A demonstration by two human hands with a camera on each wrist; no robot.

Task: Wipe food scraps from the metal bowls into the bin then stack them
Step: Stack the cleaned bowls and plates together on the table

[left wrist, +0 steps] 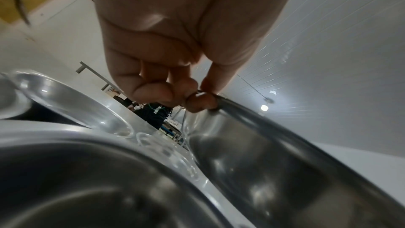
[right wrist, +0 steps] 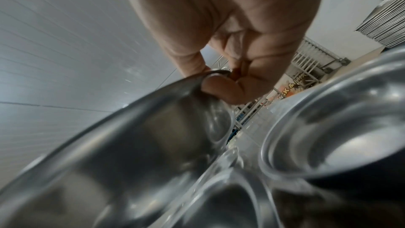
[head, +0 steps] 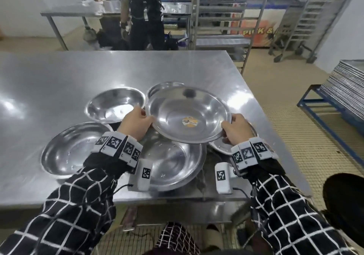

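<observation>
A wide metal bowl (head: pixel 188 115) with a yellow sticker inside hangs above the steel table (head: pixel 59 73), held level by both hands. My left hand (head: pixel 137 123) pinches its left rim (left wrist: pixel 241 108), thumb on top. My right hand (head: pixel 237 128) pinches its right rim (right wrist: pixel 175 84) the same way. Under it sits a large bowl (head: pixel 173 164) near the front edge. Other bowls stand at the left front (head: pixel 71 148), left back (head: pixel 115 105), behind the held bowl (head: pixel 157 89), and partly hidden under my right hand (head: pixel 218 146).
A black bin (head: pixel 344 201) stands on the floor at the right, beside the table's front corner. Farther right a blue frame (head: pixel 325 116) carries stacked trays. Behind the table a person in black (head: pixel 141 14) stands by another table and tall racks (head: pixel 220 14).
</observation>
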